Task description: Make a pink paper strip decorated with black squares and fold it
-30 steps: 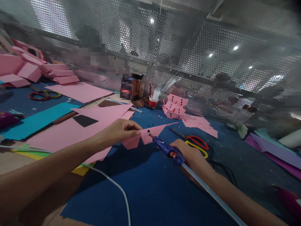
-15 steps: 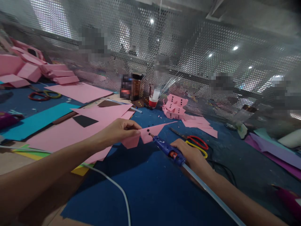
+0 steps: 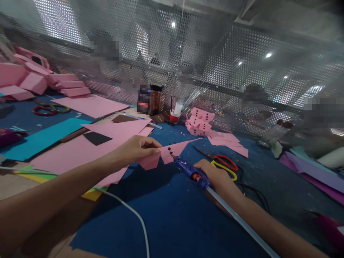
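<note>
Between the fingers of my left hand is a folded pink paper piece, raised above the blue work surface. Small black squares sit on the paper near its fold. My right hand is closed around a blue glue gun, whose nozzle points at the lower square and is at or very near it. A long clear glue stick sticks out of the gun's back. Whether nozzle and square touch, I cannot tell.
Red and yellow scissors lie beside my right hand. Finished-looking pink pieces with black dots stand behind. Pink sheets and a turquoise strip spread to the left. A white cable crosses the front; a perforated metal screen rises behind.
The glue gun and my right hand have shifted very slightly, with the nozzle still by the lower black square. My left hand and the pink paper stay in place.
</note>
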Motion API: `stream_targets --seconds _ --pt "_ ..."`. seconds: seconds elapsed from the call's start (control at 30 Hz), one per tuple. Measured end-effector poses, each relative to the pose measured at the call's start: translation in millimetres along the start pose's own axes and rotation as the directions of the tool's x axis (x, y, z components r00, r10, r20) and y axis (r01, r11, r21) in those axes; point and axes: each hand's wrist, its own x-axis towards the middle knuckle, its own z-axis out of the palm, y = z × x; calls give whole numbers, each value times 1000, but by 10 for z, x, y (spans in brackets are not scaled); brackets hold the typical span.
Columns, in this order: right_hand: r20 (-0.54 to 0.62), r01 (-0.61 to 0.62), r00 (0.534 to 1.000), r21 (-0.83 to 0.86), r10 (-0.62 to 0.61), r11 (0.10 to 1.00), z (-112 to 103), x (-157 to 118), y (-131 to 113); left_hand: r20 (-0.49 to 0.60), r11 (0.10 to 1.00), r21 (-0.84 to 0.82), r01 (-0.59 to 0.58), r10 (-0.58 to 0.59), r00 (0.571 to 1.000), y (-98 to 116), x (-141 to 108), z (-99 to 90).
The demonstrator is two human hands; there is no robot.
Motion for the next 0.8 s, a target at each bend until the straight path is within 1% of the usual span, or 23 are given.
stream_targets --seconds 0.1,0.33,0.47,0.8 --pt "31 -7 1000 31 6 999 5 -1 3 -3 1000 -8 11 -11 1000 11 -3 -2" --pt "28 -32 999 59 30 998 33 4 51 -23 999 -27 32 -33 999 34 -4 -16" --pt "23 -45 999 28 44 999 60 18 93 -24 997 -42 61 -62 998 45 -7 -14" --pt "34 -63 997 -24 64 998 98 18 120 -22 996 -50 77 -79 997 49 -12 -7"
